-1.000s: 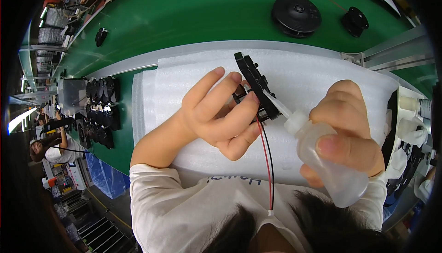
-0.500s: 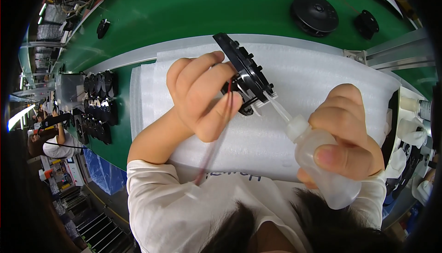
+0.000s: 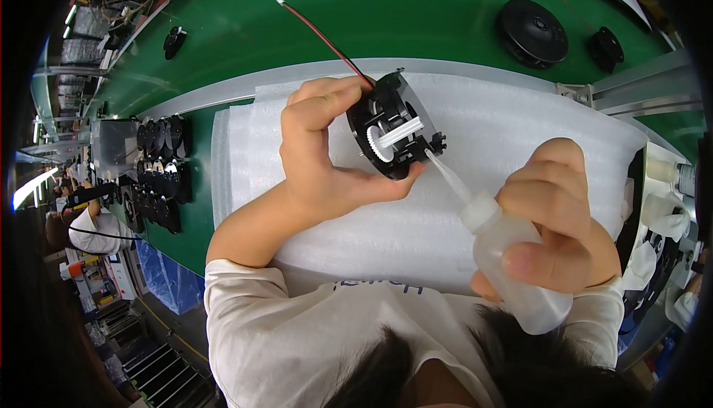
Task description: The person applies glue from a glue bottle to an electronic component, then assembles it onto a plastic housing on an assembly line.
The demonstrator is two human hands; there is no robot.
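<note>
My left hand grips a round black plastic gear assembly between thumb and fingers, tilted above the white foam sheet. White gears show on the side turned toward me. From its upper edge a red and black wire sticks out, with a small white connector at the tip. My right hand is wrapped round a translucent squeeze bottle with a thin tapered nozzle. The nozzle's tip is at the lower right edge of the assembly; whether it touches, I cannot tell.
White foam sheeting covers the work area before a metal rail. Beyond it, a black round housing and a smaller black part lie on the green surface. Several black parts stand in rows at left; a person is farther off.
My left hand has turned the assembly, so its white gears now face me and its wire points up and away instead of hanging down. The bottle has barely moved.
</note>
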